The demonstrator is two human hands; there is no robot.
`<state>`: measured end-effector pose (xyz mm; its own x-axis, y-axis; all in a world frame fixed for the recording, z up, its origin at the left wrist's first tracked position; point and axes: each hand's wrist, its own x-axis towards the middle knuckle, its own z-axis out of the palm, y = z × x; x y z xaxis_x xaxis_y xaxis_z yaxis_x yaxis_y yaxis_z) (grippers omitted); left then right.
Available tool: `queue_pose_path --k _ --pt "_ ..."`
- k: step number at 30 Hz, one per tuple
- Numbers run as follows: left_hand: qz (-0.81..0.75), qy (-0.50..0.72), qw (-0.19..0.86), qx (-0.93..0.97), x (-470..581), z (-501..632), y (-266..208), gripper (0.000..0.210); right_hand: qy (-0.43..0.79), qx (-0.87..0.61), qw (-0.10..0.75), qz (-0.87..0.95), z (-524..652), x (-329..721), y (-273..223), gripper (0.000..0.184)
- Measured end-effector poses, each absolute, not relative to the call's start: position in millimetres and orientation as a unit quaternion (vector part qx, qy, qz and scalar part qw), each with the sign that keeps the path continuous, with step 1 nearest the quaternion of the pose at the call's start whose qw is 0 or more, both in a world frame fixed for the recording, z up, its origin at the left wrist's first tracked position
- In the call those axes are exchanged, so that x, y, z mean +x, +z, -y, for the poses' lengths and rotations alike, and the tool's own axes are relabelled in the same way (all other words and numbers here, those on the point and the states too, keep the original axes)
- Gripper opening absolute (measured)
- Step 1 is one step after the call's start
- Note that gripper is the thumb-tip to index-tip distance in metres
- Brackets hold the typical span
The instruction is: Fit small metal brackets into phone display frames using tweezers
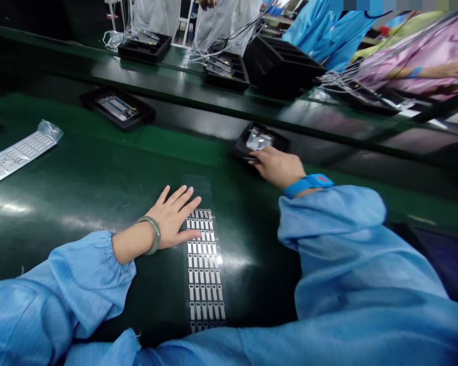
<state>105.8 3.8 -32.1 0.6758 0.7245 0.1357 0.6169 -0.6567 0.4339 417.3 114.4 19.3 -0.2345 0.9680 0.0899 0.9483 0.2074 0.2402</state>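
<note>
My left hand point(171, 216) lies flat with its fingers spread, a green bangle on its wrist. Its thumb and fingertips reach over the left edge of a clear strip of small silvery stickers point(204, 277) on the green work surface. Farther up and to the right, my right hand point(278, 168) has its fingers closed at the near edge of a black tray point(245, 142). In this tray sits a shiny phone part point(260, 137), partly covered by the hand. The fingertips under the tray's edge are hard to make out.
Another black tray point(143, 113) with a phone frame point(118, 107) rests to the left on the dark belt. A plastic-wrapped sticker pack point(21, 155) is at far left. Black bins point(229, 76) and loose white cables line the back ledge, where other people stand.
</note>
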Motion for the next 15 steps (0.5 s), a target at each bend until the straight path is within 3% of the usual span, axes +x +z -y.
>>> queue_pose_path --k 10,15 --pt "-0.516 0.356 0.098 0.773 23.3 -11.2 -10.3 0.047 0.044 0.264 0.053 -0.962 -47.9 224.7 50.3 0.028" --pt "-0.621 0.326 0.089 0.707 -47.0 -26.6 -16.1 0.051 -0.027 0.142 0.008 -0.989 22.8 186.0 52.3 0.027"
